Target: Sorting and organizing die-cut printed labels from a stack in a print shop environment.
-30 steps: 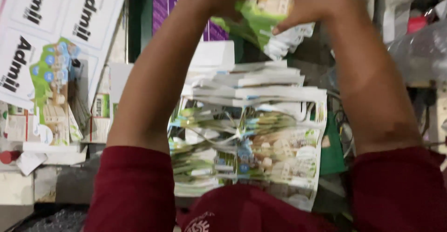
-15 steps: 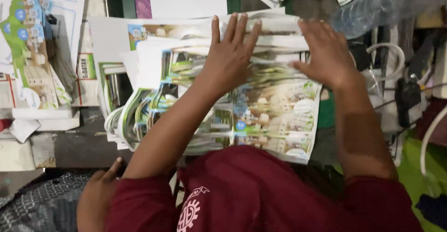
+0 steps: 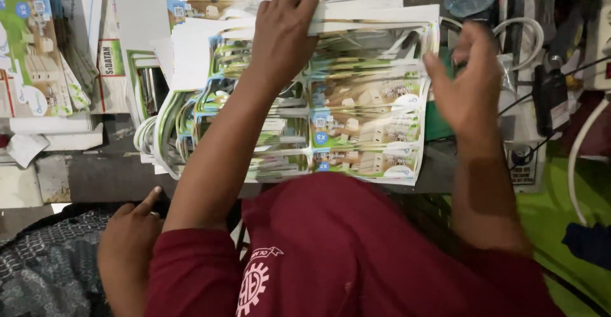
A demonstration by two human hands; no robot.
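Green-white printed sheet stack point(image 3: 356, 126), left hand point(image 3: 283, 30) pinching far edge, right hand point(image 3: 468, 78) open, empty, beside right edge

The printed sheets point(image 3: 366, 123) are green and white with beige pictures and small blue spots. The sleeves point(image 3: 191, 272) are dark red, and the shirt has a white gear picture point(image 3: 252, 286). A cloth point(image 3: 554, 215) at the right is bright green.

The left hand point(image 3: 283, 34) is reaching toward twelve o'clock, palm down, fingers curled. The right hand point(image 3: 471, 81) is hovering at two o'clock, fingers loosely spread.
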